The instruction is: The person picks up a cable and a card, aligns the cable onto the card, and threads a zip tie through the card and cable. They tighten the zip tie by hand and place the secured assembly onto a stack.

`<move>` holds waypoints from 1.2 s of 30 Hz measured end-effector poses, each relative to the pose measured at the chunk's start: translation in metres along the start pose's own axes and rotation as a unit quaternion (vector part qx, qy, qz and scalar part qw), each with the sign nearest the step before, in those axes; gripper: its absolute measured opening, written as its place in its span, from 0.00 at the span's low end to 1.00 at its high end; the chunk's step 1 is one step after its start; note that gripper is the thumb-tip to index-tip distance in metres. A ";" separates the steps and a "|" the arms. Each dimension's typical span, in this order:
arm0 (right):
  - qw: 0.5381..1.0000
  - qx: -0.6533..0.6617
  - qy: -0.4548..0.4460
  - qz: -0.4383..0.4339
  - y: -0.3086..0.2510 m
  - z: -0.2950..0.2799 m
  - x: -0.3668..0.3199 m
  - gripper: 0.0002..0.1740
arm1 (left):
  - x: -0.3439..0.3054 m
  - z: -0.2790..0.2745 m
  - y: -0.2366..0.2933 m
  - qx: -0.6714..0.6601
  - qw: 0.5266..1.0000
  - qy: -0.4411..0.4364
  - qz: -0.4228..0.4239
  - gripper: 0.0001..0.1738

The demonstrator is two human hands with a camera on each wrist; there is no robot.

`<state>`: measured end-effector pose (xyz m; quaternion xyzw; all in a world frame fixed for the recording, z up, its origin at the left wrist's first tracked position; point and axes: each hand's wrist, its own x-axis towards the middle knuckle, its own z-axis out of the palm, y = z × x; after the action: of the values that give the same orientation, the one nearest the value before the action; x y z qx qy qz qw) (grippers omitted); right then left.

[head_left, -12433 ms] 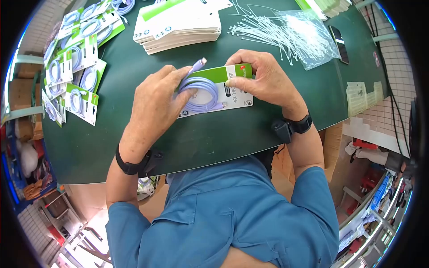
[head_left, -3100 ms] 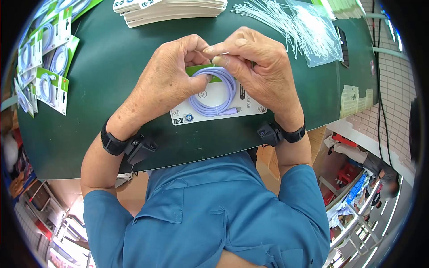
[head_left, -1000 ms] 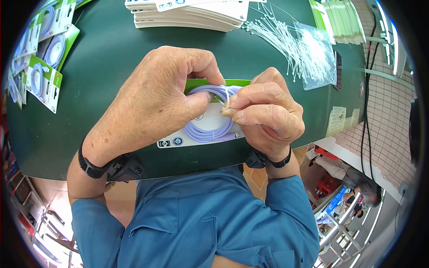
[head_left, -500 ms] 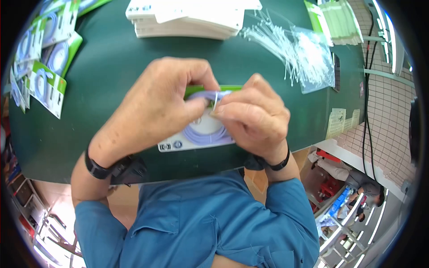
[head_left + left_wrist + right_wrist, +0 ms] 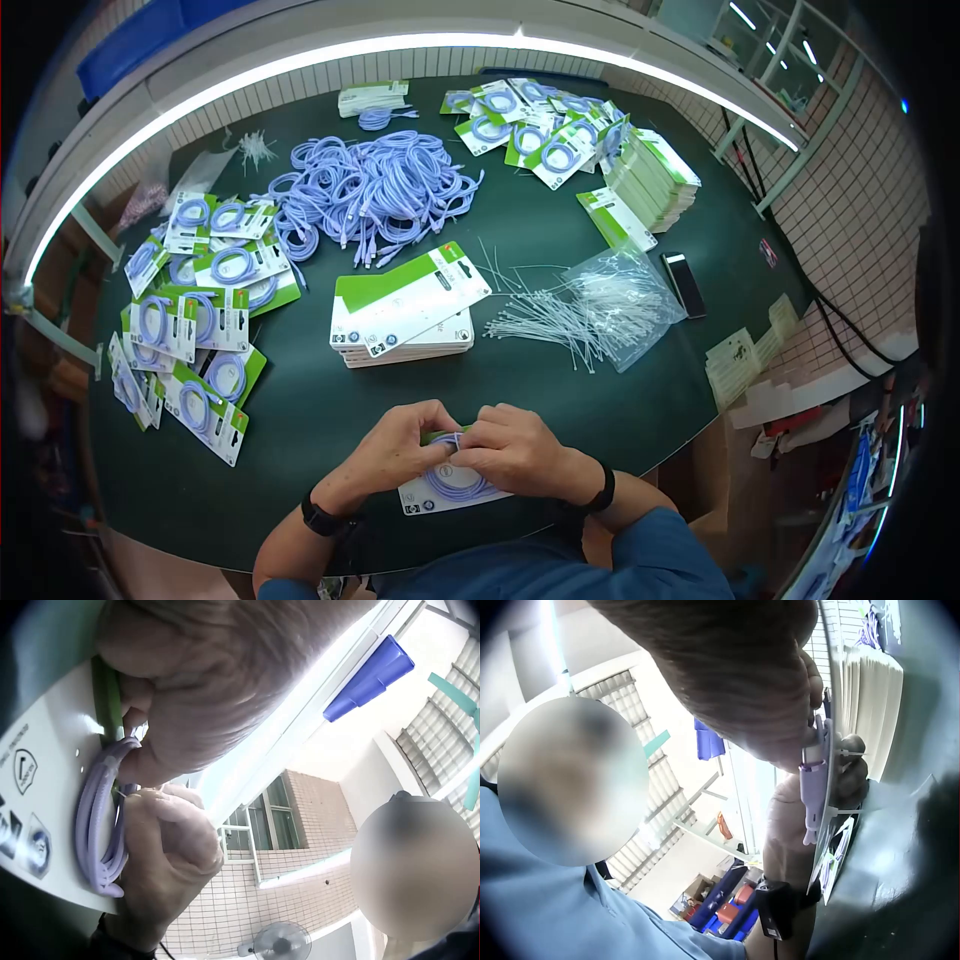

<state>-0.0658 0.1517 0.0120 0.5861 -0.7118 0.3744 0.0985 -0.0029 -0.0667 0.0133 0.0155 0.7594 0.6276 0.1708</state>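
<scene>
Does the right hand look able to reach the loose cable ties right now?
Probably yes: only bare table separates the right hand from the cable ties, though it is pinching the purple cable.

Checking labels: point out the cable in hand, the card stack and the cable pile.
cable (image 5: pixel 455 490), head view, lower arc of the coil
card stack (image 5: pixel 410 298), head view, top card's white face
cable pile (image 5: pixel 385 190), head view, middle of the heap

A stack of backing cards (image 5: pixel 405 310) sits just beyond the left hand (image 5: pixel 395 458), white cable ties (image 5: pixel 585 310) beyond the right hand (image 5: pixel 515 452), a heap of purple cables (image 5: pixel 375 190) farther off, finished packs (image 5: pixel 190 310) far left.
</scene>
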 end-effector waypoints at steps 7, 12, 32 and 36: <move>0.993 -0.064 -0.094 0.012 -0.006 -0.002 -0.004 0.11 | 0.003 0.005 -0.001 0.026 1.000 0.003 0.007 0.08; 0.997 0.006 0.031 0.065 0.002 -0.014 0.004 0.08 | 0.000 0.005 -0.003 0.028 0.999 0.037 0.019 0.08; 0.761 0.597 -0.008 0.253 0.035 0.021 -0.040 0.29 | -0.012 -0.001 0.017 -0.052 0.987 0.086 0.128 0.10; 0.725 0.623 0.016 0.294 0.028 0.018 -0.035 0.23 | -0.011 0.002 0.014 -0.032 0.987 0.083 0.131 0.10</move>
<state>-0.0756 0.1677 -0.0330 0.2711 -0.4530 0.7534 -0.3921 0.0049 -0.0647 0.0296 0.0571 0.7419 0.6677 0.0236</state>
